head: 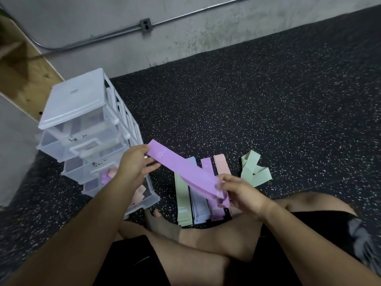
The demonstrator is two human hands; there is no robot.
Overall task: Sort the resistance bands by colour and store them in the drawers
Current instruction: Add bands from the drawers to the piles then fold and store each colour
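Observation:
A purple resistance band (181,170) stretches slantwise between both hands above the floor. My left hand (135,165) pinches its upper left end, and my right hand (240,193) grips its lower right end, where it looks folded. Below it, sorted piles lie side by side on the floor: green (182,200), blue (200,211), purple (215,211) and pink (221,165). A loose green band (253,170) lies crumpled to the right. The clear plastic drawer unit (82,124) stands at left with several drawers pulled out; pink and purple bands (107,175) show inside the lower ones.
I sit cross-legged on black speckled rubber flooring (268,100), my legs (195,244) just below the piles. A concrete wall with conduit and an outlet box (145,26) runs behind. A wooden board (22,69) leans at the far left.

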